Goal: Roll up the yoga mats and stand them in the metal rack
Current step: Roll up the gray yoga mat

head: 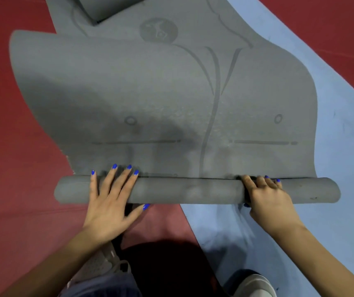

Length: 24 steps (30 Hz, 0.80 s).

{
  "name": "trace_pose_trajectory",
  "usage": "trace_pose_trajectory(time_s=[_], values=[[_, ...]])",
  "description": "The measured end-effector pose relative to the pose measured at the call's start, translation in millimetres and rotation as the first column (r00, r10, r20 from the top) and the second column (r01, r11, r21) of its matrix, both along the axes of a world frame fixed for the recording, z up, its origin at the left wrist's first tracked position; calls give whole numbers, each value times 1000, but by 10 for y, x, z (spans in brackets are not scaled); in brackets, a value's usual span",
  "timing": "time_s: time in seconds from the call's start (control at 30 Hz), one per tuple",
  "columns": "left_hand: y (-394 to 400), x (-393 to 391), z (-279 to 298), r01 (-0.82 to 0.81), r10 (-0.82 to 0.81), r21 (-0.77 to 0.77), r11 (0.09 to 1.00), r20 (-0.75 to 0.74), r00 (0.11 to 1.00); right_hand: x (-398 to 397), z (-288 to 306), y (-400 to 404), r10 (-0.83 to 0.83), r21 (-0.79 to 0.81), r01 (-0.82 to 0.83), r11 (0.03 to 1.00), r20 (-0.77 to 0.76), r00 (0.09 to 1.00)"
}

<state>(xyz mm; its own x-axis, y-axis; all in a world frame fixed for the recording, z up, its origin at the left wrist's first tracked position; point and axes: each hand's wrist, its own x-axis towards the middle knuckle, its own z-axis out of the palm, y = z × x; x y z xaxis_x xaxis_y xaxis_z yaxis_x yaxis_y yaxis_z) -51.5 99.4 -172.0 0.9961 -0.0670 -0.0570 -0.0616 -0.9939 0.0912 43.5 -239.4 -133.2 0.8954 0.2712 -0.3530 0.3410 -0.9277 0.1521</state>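
A grey yoga mat [150,93] with darker printed lines lies spread on the floor, stretching away from me. Its near end is curled into a thin roll [193,190] lying crosswise. My left hand [111,202] rests flat on the left part of the roll, fingers spread over its top. My right hand [266,196] is wrapped around the right part, fingers curled over the far side. A second grey rolled mat [105,7] lies on the far end of the spread mat, cut off by the frame's top. No metal rack is in view.
A light blue mat [332,146] lies under the grey mat's right side and runs toward me. Red floor [11,146] shows at left and top right. My knees and light shoes [253,284] are at the bottom edge.
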Motion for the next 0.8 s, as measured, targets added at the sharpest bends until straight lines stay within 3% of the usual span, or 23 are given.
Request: trace_pose_trajectory(time_s=[0.27,0.43,0.5,0.57,0.63,0.67,0.73,0.8], values=[[72,339,-50,33,-40,97,995,75,996,321,148,107,36,-46,-47,998,-214,976],[47,359,-70,-3,-7,54,999,182,983,406,205,155,-2,-88,-24,996,-285,958],[16,411,-63,-72,63,30,997,236,970,418,206,126,-37,31,47,998,-272,962],[3,525,-36,-108,97,32,994,243,965,387,181,23,-96,307,189,933,-296,951],[18,634,-20,-116,106,30,993,226,968,265,84,-134,-73,547,159,822,-175,982],[25,664,-16,-121,114,23,992,213,970,180,13,-205,-36,577,65,814,-60,998],[27,669,-35,-135,127,21,991,208,970,43,-114,-301,33,501,-61,863,65,997],[21,649,-84,-154,145,21,988,239,960,-29,-157,-266,15,430,-42,902,66,998]])
